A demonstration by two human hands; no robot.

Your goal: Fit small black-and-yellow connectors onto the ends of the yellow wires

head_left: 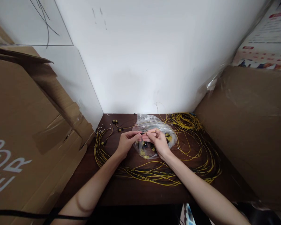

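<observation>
My left hand (pixel 127 141) and my right hand (pixel 157 141) meet fingertip to fingertip above a clear plastic bag (pixel 154 126) that holds several small black and yellow connectors. Between the fingertips both hands pinch a thin yellow cable (pixel 144 133) with a small dark piece on it. Long loops of yellow cable (pixel 154 175) lie on the dark brown table (pixel 131 190) around and under my forearms. A denser coil of yellow cable (pixel 186 120) sits at the back right. A few loose black and yellow connectors (pixel 115 122) lie at the back left.
A large cardboard box (pixel 25 131) leans along the left side of the table. A brown wrapped box (pixel 248 131) walls the right side, with a printed carton (pixel 267 43) above it. A white wall (pixel 150 56) closes the back. A black strap (pixel 18 214) crosses the lower left.
</observation>
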